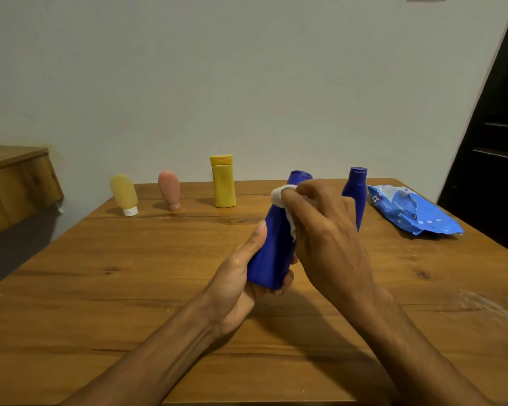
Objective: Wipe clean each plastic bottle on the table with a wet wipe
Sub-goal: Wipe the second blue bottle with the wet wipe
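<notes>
While left hand (235,288) grips blue bottle (272,247) and right hand (329,238) clutches wipe (277,194), wooden table (129,288) fronts wall (247,83).

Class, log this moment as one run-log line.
step: wiping blue bottle | left hand: grips its base | right hand: presses wet wipe on its upper side

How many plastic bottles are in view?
5. Four stand along the far edge of the table: pale yellow bottle, pink bottle, tall yellow bottle, and standing blue bottle partly behind the right hand, which holds the wipe. The left hand grips the fifth blue bottle. None seems hidden.
</notes>
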The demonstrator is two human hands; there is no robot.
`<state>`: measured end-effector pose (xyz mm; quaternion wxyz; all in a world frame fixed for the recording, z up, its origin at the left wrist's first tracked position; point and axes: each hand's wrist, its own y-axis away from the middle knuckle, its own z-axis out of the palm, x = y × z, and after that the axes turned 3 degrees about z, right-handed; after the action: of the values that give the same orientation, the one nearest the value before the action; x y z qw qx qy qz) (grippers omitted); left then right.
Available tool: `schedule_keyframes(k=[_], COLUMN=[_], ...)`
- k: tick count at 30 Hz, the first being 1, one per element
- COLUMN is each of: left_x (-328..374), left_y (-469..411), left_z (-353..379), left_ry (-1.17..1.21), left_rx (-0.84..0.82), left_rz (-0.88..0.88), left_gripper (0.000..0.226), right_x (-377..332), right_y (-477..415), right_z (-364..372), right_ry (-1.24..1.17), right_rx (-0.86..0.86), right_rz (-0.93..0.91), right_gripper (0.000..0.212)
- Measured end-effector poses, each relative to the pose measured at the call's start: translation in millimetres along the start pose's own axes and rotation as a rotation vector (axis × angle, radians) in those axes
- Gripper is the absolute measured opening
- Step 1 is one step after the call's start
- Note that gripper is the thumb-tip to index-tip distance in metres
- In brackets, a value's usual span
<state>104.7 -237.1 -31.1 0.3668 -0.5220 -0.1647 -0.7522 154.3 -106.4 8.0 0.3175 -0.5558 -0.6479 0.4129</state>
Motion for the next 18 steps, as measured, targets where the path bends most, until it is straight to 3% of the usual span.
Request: schedule_keyframes(k=[6, 9, 14, 18], left_x=[1, 3, 4, 3], left_y=[1, 0, 2, 2], left_z=[6, 2, -1, -3], left_ry=[0.085, 0.205, 0.323, 0.349], left_rx=[-0.057, -0.115, -0.252, -0.252], left_rz=[-0.042, -0.059, -0.137, -0.1], left_gripper=[0.061, 0.06, 0.062, 0.054], right_x=[11, 8, 17, 11], right_y=[-4, -1, -6, -3], right_z=[0, 3, 3, 6], right_ry=[-0.03, -0.131, -0.313, -0.429], right_rx=[0.079, 0.046, 0.144, 0.116], right_rz=[0.108, 0.034, 0.183, 0.16], right_gripper=[0.027, 0.028, 0.025, 0.026])
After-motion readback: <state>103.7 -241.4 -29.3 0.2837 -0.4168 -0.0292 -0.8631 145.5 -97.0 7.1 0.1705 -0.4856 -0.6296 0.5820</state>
